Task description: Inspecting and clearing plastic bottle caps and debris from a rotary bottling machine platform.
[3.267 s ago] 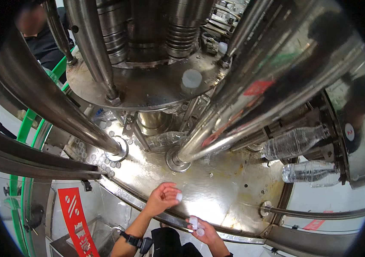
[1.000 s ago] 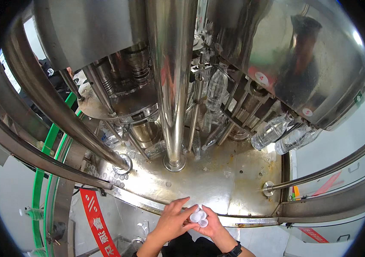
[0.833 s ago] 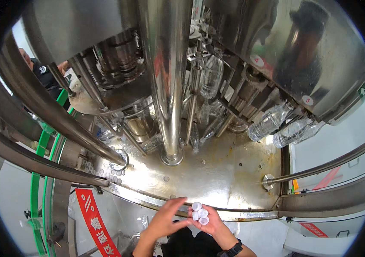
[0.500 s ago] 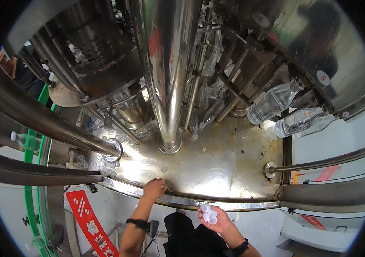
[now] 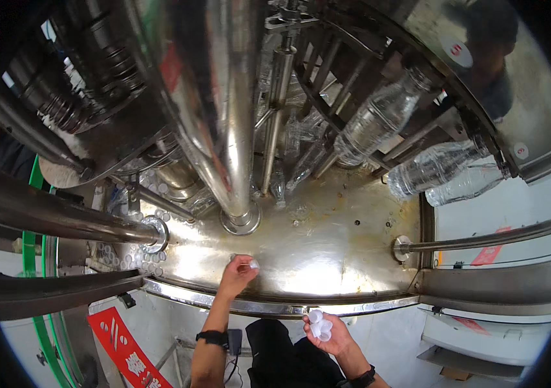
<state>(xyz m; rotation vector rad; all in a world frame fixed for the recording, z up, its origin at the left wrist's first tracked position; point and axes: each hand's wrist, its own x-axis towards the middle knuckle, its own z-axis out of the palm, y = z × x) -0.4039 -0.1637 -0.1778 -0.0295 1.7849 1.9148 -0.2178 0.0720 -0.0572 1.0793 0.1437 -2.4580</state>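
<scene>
Near the front edge of the metal deck, your left hand pinches a single cap; right hand cradles white caps. Level palm should prevent spills.

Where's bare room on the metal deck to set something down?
Biggest patch: the metal deck right of the left hand, between middle post foot, front rim and right rail foot, small specks aside. Smaller: between left hand and left post foot. Crowded: loose caps around the left post; bottles and rods behind.
</scene>
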